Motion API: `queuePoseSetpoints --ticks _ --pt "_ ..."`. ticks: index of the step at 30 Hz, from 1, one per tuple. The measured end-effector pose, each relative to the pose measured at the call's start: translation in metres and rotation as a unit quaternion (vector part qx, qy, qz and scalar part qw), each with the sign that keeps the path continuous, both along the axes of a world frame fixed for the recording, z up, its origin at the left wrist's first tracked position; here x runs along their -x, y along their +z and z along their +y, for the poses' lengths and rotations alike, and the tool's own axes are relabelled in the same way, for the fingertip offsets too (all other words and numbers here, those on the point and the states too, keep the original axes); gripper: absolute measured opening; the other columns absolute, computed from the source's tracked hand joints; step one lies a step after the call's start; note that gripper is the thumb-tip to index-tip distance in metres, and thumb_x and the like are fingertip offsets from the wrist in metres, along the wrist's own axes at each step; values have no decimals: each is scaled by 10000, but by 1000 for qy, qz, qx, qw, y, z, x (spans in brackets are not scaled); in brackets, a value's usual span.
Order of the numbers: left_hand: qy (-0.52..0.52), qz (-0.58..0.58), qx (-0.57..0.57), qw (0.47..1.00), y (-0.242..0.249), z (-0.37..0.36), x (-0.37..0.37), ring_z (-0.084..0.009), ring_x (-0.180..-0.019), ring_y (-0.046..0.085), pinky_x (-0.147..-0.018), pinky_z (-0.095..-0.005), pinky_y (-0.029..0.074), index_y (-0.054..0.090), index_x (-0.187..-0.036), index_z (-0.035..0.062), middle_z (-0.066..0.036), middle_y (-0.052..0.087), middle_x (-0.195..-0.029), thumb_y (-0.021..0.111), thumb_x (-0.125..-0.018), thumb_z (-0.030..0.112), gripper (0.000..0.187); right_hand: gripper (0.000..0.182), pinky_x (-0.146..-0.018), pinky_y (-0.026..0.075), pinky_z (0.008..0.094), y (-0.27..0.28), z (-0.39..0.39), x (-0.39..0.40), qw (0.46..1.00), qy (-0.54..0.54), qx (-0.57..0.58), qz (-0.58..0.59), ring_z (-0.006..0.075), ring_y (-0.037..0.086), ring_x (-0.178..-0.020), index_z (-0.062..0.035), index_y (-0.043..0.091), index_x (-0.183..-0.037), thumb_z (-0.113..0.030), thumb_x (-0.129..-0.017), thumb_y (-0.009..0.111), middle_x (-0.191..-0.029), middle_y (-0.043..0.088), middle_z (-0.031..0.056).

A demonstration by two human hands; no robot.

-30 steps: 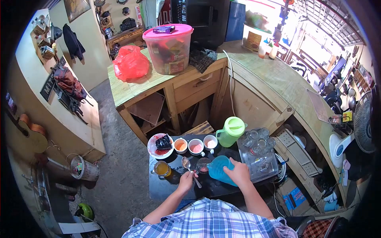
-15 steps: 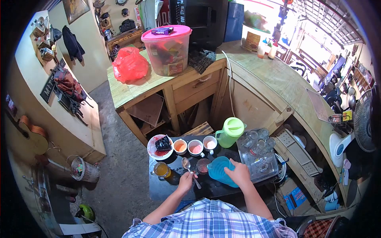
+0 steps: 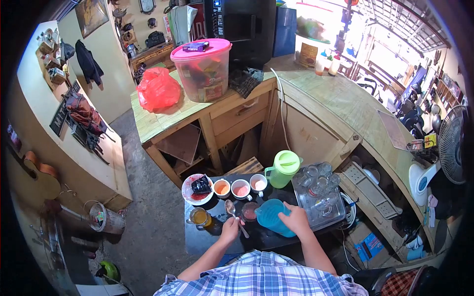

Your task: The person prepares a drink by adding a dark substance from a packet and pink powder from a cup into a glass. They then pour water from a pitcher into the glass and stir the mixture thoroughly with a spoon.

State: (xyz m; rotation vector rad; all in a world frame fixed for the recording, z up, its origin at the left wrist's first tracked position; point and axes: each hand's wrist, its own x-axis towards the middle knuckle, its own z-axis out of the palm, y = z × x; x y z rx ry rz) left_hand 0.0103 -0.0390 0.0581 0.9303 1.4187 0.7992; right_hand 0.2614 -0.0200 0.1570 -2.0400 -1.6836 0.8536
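Note:
My left hand (image 3: 230,231) is closed around the handle of a metal spoon (image 3: 230,209), its bowl pointing away from me over the black table. In my right hand (image 3: 296,219) is a translucent blue jug (image 3: 270,216), tilted leftward with its spout right at a small glass (image 3: 249,212) of reddish contents. Left of the spoon stands a glass mug (image 3: 200,217) of yellow-orange liquid. Behind are three white cups, one with orange contents (image 3: 222,188), one with pink (image 3: 241,190), and one paler (image 3: 258,183). A plate (image 3: 188,197) holds a black packet (image 3: 201,185).
A lime-green lidded pitcher (image 3: 284,170) stands behind the jug. To its right, a metal tray (image 3: 333,217) carries several upturned glasses (image 3: 318,177). The black table (image 3: 197,244) meets wooden counters (image 3: 316,111) ahead and right. A pink-lidded bucket (image 3: 202,74) sits on the counter.
The camera view has shifted slightly, so the table sits a little lower in it. The jug looks slightly less tipped, its spout still by the small glass. Both holds are unchanged.

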Motion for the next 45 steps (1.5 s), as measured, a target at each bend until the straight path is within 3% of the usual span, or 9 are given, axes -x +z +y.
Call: queuePoseSetpoints --ticks 7,15,18,20,24,28,35,39,45 --pt "35 23 -125 991 -8 5 -5 -108 -737 524 -691 -262 414 637 -840 31 -37 591 -779 413 -994 224 333 544 -571 467 265 -52 10 -41 943 -134 9 304 104 600 -641 0 531 -1299 -57 -766 621 -716 658 74" --pt "32 -80 -93 992 29 11 -22 -115 -772 558 -735 -270 449 644 -909 6 -54 648 -877 405 -1006 196 320 549 -632 475 267 -112 26 -57 873 -230 -139 406 132 593 -667 14 451 -1317 -85 -803 619 -805 653 89" --pt "40 -150 -85 984 42 10 -33 -129 -802 589 -740 -270 459 644 -944 8 -65 658 -915 399 -1016 216 330 555 -738 484 334 -79 23 -46 943 -217 -113 226 205 603 -746 -11 436 -1319 -133 -816 635 -852 643 113" --pt "38 -189 -99 976 47 12 -41 -157 -878 613 -792 -281 465 633 -1002 7 -87 667 -952 371 -1025 234 347 498 -864 446 412 -24 7 -23 862 -167 -433 -204 290 587 -890 -35 482 -1265 -179 -818 647 -935 632 144" --pt "24 -204 -105 973 69 10 -57 -168 -947 609 -851 -298 456 618 -1055 4 -118 664 -1013 339 -1031 236 364 361 -752 493 365 1 -36 13 957 -9 -229 177 246 613 -800 -25 617 -1092 -186 -782 708 -937 639 129" --pt "1 -224 -93 970 76 8 -67 -173 -1019 590 -917 -310 430 605 -1103 5 -124 642 -1100 328 -1032 242 371 271 -593 488 221 -19 -57 44 914 15 -34 404 88 603 -671 19 623 -1112 -172 -920 606 -857 666 67" --pt "-50 -126 -106 985 65 -2 -58 -209 -982 557 -915 -351 425 612 -1084 0 -111 606 -1129 488 -980 249 297 192 -568 500 225 -39 -51 41 903 -66 -70 419 94 621 -616 23 657 -969 -106 -959 515 -729 658 51" --pt "83 282 -260 920 12 -33 -32 -303 -1001 528 -937 -415 394 481 -1179 -21 -152 568 -1002 826 -654 303 707 168 -561 507 271 -13 -46 24 958 -50 -160 232 135 652 -604 31 658 -919 -93 -919 546 -684 668 97" --pt "36 186 -134 973 -32 -25 -19 -250 -774 600 -750 -381 477 290 -1294 -47 -115 599 -815 793 -711 205 810 154 -633 520 397 -10 -32 20 968 54 -244 21 318 656 -684 -2 670 -887 -132 -857 593 -768 665 172"
